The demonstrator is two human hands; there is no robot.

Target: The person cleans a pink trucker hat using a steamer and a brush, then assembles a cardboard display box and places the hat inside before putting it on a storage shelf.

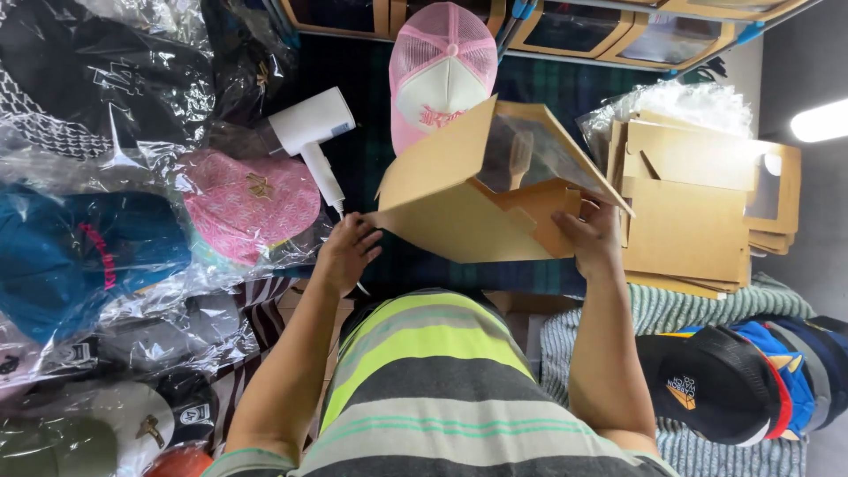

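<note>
1. Dark green plaid cloth (389,124) covers the surface in front of you, and brown framed boxes with clear windows (574,26) stand in a row along its far edge.
2. Your left hand (346,252) pinches the near left corner of a brown cardboard box (459,212); the fingers are closed on the edge of the board.
3. Your right hand (590,237) grips the right side of the same box, with the fingers curled over a folded flap.
4. You hold the box in the air above the cloth, tilted, and its clear window panel (530,150) faces up and to the right.
5. A pink and white mesh cap (442,75) lies just behind the box.
6. A white hair dryer (314,137) lies left of the box, near your left hand.
7. Many caps in clear plastic bags (115,177) fill the left side; one pink cap (252,205) is close to the dryer.
8. A stack of flat cardboard boxes (698,212) lies at the right, just beside your right hand.
9. A black cap (707,389) rests at the lower right.
</note>
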